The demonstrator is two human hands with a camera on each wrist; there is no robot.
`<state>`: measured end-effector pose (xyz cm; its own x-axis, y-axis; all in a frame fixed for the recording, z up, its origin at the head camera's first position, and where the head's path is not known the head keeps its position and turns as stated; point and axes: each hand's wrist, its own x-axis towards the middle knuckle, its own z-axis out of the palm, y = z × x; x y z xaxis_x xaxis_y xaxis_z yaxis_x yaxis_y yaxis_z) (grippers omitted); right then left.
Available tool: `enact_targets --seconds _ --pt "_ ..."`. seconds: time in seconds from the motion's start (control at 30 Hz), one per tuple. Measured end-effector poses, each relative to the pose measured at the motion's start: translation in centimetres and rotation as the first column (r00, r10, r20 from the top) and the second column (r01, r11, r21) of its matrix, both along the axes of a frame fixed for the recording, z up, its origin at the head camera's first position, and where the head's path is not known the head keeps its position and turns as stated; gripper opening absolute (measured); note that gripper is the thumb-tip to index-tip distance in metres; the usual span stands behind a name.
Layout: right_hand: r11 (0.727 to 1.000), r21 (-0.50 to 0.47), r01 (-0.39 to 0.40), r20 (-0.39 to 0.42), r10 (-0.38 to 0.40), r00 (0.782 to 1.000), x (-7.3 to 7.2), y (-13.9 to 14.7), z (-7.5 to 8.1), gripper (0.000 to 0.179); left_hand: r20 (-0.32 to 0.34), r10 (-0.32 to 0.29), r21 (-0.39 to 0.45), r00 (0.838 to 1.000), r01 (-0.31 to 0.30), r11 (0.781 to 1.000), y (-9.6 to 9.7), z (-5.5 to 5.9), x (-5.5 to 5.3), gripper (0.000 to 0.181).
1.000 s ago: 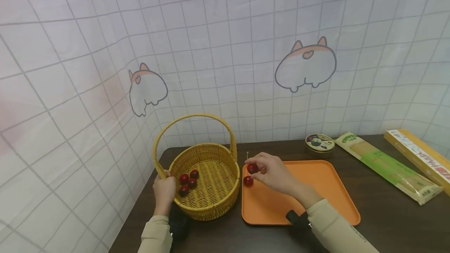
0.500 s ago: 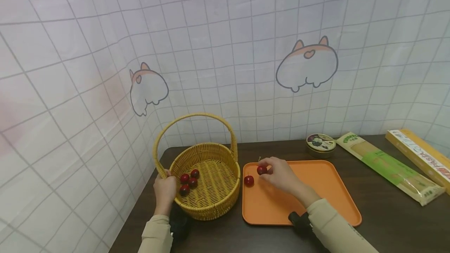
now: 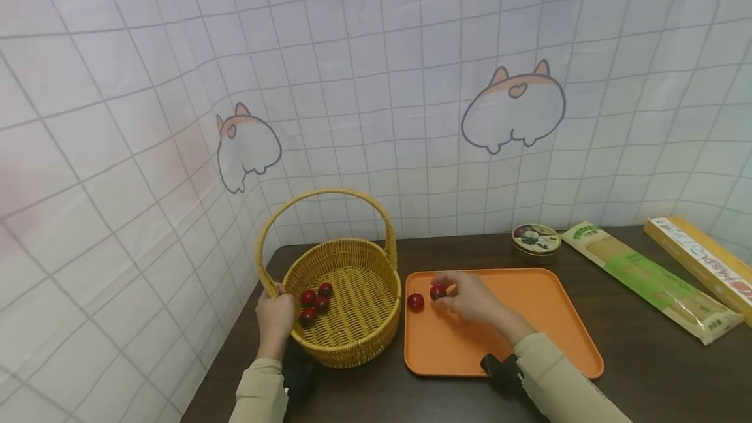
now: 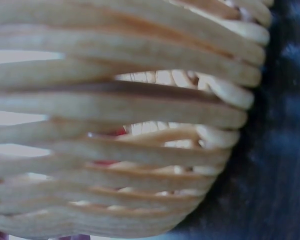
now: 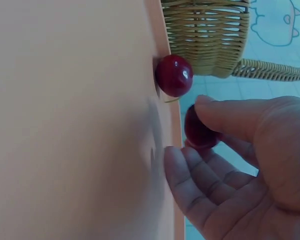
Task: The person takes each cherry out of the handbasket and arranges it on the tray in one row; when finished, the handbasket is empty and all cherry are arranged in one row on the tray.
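Note:
My left hand (image 3: 275,316) grips the left side of a yellow wicker basket (image 3: 346,356), where the tall handle meets the rim. Several dark red cherries (image 3: 308,317) lie together on the left of the basket's floor. Over the left part of an orange tray (image 3: 499,358), my right hand (image 3: 472,297) pinches a cherry (image 5: 200,129) between thumb and fingers. Another cherry (image 5: 174,75), with a stem, sits by the tray's left edge, just left of that hand. Only woven strands of the basket (image 4: 155,110) fill the left wrist view, so the left fingers are hidden there.
Behind the tray stands a round tin (image 3: 535,240). To its right lie a green-and-clear noodle packet (image 3: 652,279) and a yellow pasta box (image 3: 702,256). A white grid-patterned cloth (image 3: 376,116) hangs behind the dark table (image 3: 364,397).
My right hand has moved right from the tray's left edge with the pinched cherry, then a little lower towards the tray. The left hand and basket have stayed put.

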<state>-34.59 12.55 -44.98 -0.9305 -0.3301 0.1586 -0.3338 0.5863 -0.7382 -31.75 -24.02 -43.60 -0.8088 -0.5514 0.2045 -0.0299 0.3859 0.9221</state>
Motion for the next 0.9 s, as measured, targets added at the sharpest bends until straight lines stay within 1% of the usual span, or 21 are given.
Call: enact_targets --seconds 0.13,0.37,0.6,0.9 --pt "0.999 0.002 -0.047 -0.018 0.047 0.999 -0.1 0.0 -0.3 0.034 -0.006 -0.004 -0.008 1.0 0.004 1.0 0.0 0.1 0.0 0.002" --pt "0.999 0.014 -0.037 -0.008 0.037 0.999 -0.3 0.1 -0.6 0.034 -0.003 -0.005 0.001 1.0 0.005 1.0 0.1 0.1 0.1 0.002" --pt "0.992 -0.014 -0.129 0.033 0.129 0.991 -0.4 -0.1 -0.6 0.028 -0.014 -0.005 0.004 1.0 0.006 1.0 0.1 0.3 0.0 0.005" --pt "0.994 0.035 -0.106 0.014 0.106 0.994 -0.6 -0.1 -1.2 0.031 0.0 -0.002 -0.006 1.0 0.002 1.0 0.0 0.0 0.0 0.005"
